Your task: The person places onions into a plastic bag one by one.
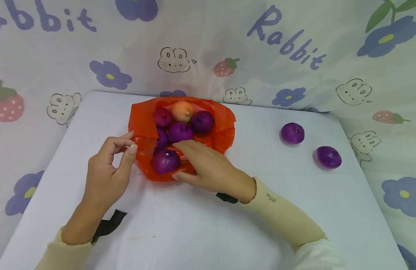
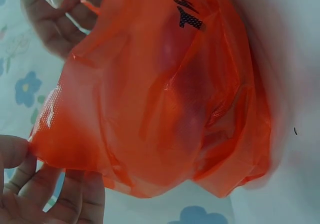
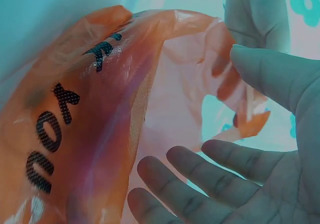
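Observation:
An orange plastic bag (image 1: 225, 125), printed with black letters, lies with its mouth toward me. Inside are several purple onions (image 1: 165, 162) and one yellow-orange onion (image 1: 182, 111). At the bag's left rim, my left hand (image 1: 106, 168) pinches the edge between thumb and finger; the left wrist view shows the stretched plastic (image 2: 135, 98) in that grip. Over the front of the opening is my right hand (image 1: 214, 168), its fingers extended beside the nearest onion. In the right wrist view the fingers of the right hand (image 3: 270, 179) are spread and hold nothing.
Two more purple onions, one (image 1: 292, 133) farther back and one (image 1: 328, 157) nearer, lie on the white table (image 1: 181, 228) to the right of the bag. A patterned cloth (image 1: 201, 33) hangs behind the table.

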{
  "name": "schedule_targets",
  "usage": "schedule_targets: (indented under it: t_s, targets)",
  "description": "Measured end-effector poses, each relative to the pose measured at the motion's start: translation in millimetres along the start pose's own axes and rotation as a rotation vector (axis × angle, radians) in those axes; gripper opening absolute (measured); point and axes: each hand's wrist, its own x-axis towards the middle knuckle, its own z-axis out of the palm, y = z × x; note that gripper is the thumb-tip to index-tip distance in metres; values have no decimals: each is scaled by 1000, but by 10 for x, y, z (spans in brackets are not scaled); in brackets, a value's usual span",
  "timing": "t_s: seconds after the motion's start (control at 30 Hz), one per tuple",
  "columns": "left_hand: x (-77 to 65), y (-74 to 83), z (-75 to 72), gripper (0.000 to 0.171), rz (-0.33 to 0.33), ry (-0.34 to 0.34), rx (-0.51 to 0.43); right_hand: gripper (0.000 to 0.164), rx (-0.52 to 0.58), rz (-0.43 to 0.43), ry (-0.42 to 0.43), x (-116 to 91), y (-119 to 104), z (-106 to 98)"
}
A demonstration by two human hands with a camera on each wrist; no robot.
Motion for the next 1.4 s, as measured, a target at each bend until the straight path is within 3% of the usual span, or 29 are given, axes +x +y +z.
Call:
schedule_targets:
  t_s: [0.53, 1.0, 1.4]
  targets:
    - [-1, -6, -25, 15, -7, 7, 5, 76, -13, 8, 126, -597, 116, -184]
    - [13, 6, -20, 15, -16, 11, -3, 76, -23, 109, 153, -1089, 323, -262]
    - [9, 7, -27, 15, -12, 21, -5, 77, -47, 197, 185, -1326, 575, -240]
